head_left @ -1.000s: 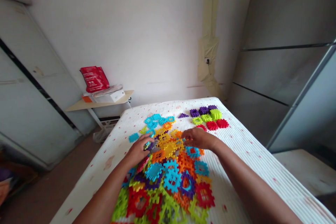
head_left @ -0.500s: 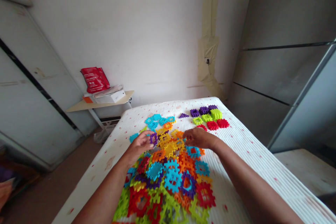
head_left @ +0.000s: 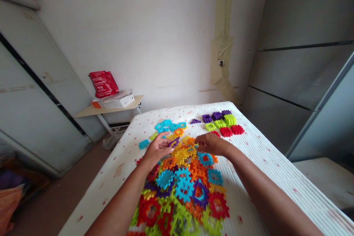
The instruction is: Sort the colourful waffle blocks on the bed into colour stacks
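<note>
My left hand (head_left: 160,148) is over the far left part of a heap of plastic building tiles (head_left: 181,156), its thumb and fingers closed around a purple tile (head_left: 174,142). The tile is tilted, and the fingers partly cover it. Opposite, at the heap's right side, my right hand (head_left: 208,143) hovers with curled fingers bent downward; I cannot make out whether anything is between them. Interlocking toothed tiles in yellow, orange, blue, red, purple and green overlap between and below both hands.
Beyond my right hand stand sorted stacks: purple tiles (head_left: 217,115), green tiles (head_left: 230,119) and red tiles (head_left: 237,129). Blue tiles (head_left: 166,124) lie in a group at the back left. A side table (head_left: 88,111) holds a white box (head_left: 123,101) and a red bag (head_left: 103,84).
My left hand has moved right, toward my right hand, carrying the purple tile, which now lies flatter. My right hand has barely moved. The view has shifted slightly.
</note>
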Motion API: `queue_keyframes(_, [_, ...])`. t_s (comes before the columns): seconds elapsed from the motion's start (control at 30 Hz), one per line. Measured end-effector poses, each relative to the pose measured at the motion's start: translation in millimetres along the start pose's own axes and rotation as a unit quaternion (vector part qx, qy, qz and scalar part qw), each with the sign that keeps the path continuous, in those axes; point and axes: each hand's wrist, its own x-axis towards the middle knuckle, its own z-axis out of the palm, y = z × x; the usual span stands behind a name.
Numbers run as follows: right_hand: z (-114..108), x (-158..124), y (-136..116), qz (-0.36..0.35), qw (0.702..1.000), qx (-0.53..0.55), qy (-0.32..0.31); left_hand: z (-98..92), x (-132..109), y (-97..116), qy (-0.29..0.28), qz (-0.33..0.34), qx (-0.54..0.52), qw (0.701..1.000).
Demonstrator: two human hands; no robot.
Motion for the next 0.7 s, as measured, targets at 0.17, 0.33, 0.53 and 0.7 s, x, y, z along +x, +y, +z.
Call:
queue_keyframes(0.17, [6.1, 4.3, -7.3, -0.05, 0.994, 0.045, 0.089, 14.0, 1.5, 6.5, 0.023, 0.077, 0.179, 0.981])
queue_keyframes(0.33, [18.2, 10.0, -15.8, -0.146, 0.98, 0.061, 0.123, 24.2, -2.5, 12.8, -0.001, 0.126, 0.239, 0.963])
queue_keyframes(0.53, [26.3, 11.5, -25.1, -0.166, 0.98, 0.03, 0.105, 30.0, -7.1, 17.6, -0.009, 0.154, 0.269, 0.951])
queue_keyframes(0.7, [24.7, 16.8, -20.8, -0.152, 0.983, 0.005, 0.107, 30.1, -6.9, 15.0, -0.022, 0.167, 0.284, 0.944])
